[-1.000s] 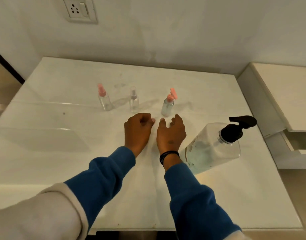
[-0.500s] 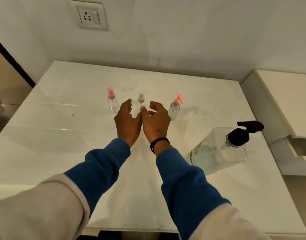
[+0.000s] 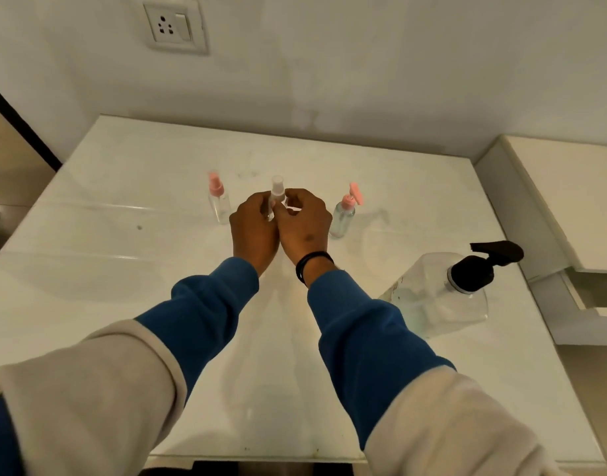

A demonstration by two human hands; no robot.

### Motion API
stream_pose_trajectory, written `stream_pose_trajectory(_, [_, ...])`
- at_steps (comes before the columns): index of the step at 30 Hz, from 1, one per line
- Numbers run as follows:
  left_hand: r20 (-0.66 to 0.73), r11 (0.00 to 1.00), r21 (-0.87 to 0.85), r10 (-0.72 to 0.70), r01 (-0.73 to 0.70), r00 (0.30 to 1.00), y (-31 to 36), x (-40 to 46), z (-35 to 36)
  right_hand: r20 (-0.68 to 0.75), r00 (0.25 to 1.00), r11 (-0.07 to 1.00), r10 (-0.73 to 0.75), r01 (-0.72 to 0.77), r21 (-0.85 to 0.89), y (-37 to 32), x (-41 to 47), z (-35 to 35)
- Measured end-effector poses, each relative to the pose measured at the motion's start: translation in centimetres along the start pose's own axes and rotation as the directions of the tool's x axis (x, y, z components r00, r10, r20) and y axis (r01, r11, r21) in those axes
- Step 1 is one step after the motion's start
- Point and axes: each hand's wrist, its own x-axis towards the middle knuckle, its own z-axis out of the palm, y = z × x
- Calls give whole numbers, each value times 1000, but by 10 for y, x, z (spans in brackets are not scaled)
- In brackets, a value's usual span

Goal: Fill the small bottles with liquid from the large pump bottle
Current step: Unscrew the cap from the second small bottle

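Three small clear bottles stand in a row on the white table. The middle bottle, with a whitish spray cap, is between my two hands. My left hand grips its body, and the fingers of my right hand curl around it just below the cap; most of the bottle is hidden. A pink-capped small bottle stands to the left, and a pink pump small bottle to the right. The large clear pump bottle with a black pump head stands at the right, apart from both hands.
A wall with a socket plate rises behind the table. A white cabinet with an open recess adjoins the table's right side. The table's front edge lies close under my forearms.
Both hands moved forward from the table's middle to the middle small bottle and closed around it. The camera tilted up slightly.
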Motion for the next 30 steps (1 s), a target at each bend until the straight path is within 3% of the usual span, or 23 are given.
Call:
stream_pose_trajectory(9, [-28,979,126,164,-159,986,83,-37,-43,-49,988,987,-149,152,45,-65,-42,-48])
stream_pose_trajectory(14, [-90,959,94,277,-268,957,162,-60,-73,-126,955,956,-270,281,85,-130,-76,-97])
stream_pose_trajectory(30, [-123,778,-47,617,-626,777,430,-149,-160,-448,702,808,-553,584,-82,-346,-181,-275])
